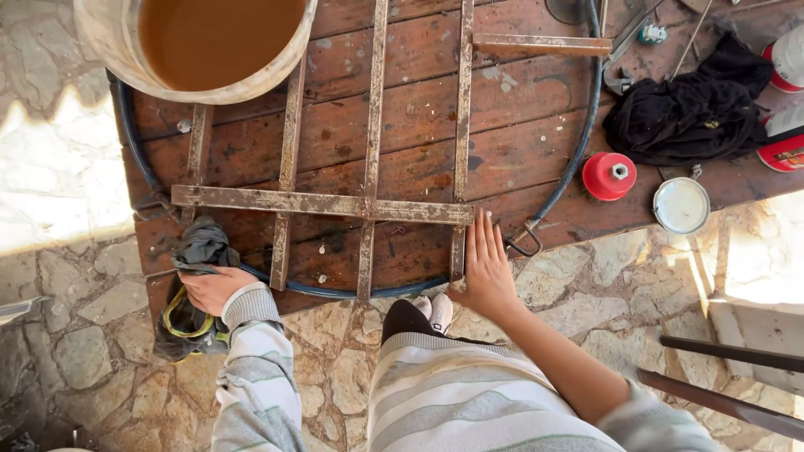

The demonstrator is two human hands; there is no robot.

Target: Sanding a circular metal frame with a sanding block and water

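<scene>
A rusty metal grille (373,205) of crossed flat bars lies on a round wooden table (519,125). My left hand (213,287) is closed on a dark grey rag (203,247) at the grille's near left corner, by the table edge. My right hand (486,268) rests flat, fingers spread, on the table beside the grille's near right corner, touching the end of the horizontal bar. It holds nothing.
A bucket (109,42) of brown liquid stands at the table's far left. A red cup-shaped wire brush (609,175), a round tin lid (681,205), a black cloth (691,109) and red-white cans (787,151) lie right. Dark metal bars (729,402) cross the stone floor.
</scene>
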